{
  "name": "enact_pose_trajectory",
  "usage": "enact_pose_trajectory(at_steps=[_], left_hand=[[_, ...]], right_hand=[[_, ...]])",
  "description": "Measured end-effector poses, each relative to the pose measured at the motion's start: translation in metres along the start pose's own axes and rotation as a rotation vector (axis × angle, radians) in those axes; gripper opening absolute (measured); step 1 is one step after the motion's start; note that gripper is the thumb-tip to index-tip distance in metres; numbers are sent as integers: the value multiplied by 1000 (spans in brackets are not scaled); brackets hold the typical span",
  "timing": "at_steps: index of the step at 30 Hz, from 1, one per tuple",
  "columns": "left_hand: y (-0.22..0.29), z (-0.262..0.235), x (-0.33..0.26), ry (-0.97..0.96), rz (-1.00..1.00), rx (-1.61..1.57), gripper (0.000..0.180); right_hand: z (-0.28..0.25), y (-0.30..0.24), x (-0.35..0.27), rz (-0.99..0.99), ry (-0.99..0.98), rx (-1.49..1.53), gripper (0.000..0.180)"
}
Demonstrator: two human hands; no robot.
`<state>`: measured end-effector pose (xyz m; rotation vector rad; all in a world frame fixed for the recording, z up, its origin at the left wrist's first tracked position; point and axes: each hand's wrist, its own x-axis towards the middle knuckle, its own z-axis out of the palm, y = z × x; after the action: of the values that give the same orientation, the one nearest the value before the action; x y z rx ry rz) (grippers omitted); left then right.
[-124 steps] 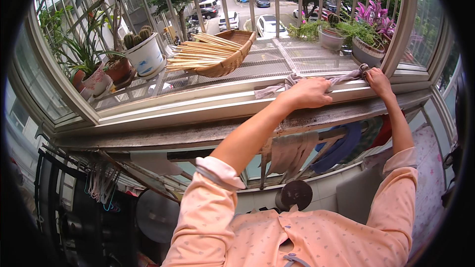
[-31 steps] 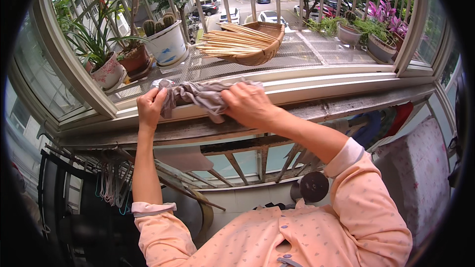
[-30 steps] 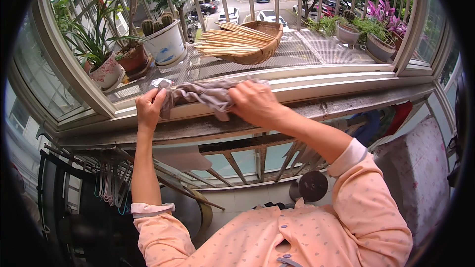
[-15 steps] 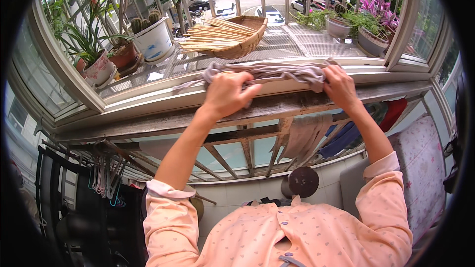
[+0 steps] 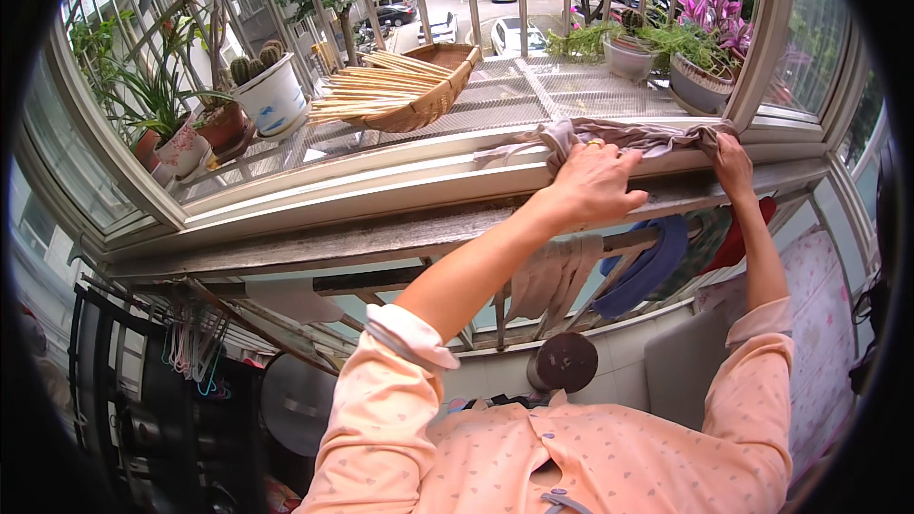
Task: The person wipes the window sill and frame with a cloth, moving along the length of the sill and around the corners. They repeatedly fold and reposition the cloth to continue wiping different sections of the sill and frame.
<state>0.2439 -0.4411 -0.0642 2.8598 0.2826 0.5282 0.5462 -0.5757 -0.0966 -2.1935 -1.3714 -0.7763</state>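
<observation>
Cloth (image 5: 657, 138) has slid upper right, reaching the post (image 5: 765, 48); your right hand (image 5: 733, 168) pinches it, left hand's (image 5: 595, 183) grip unclear.

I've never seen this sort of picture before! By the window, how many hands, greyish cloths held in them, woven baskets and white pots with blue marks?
Hands: 2 (left hand, right hand)
Greyish cloth: 1
Woven basket: 1
White pot with blue marks: 1
Total: 5

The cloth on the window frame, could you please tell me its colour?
The cloth is greyish mauve, showing best in the head view.
</observation>
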Motion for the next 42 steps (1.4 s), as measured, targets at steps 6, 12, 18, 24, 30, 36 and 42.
enact_pose_trajectory(at_steps=[6, 12, 18, 24, 30, 36, 42], left_hand=[[11, 12, 16, 9, -2, 32, 56], [0, 18, 10, 191, 31, 125, 43], [-35, 2, -26, 351, 38, 272, 35], [-85, -37, -113, 536, -52, 414, 32], [-143, -89, -216, 662, -127, 490, 34], [-198, -135, -325, 651, -354, 706, 30], [-256, -174, -418, 632, -475, 869, 25]], right_hand=[[18, 11, 0, -81, 73, -22, 25], [21, 4, 2, -98, 121, 3, 15], [14, -53, -2, -120, 147, 71, 18], [5, -178, -10, -252, 87, 165, 22], [0, -302, -10, -415, -56, 269, 27], [2, -409, -15, -650, -99, 388, 33], [4, -509, -17, -791, -175, 506, 35]])
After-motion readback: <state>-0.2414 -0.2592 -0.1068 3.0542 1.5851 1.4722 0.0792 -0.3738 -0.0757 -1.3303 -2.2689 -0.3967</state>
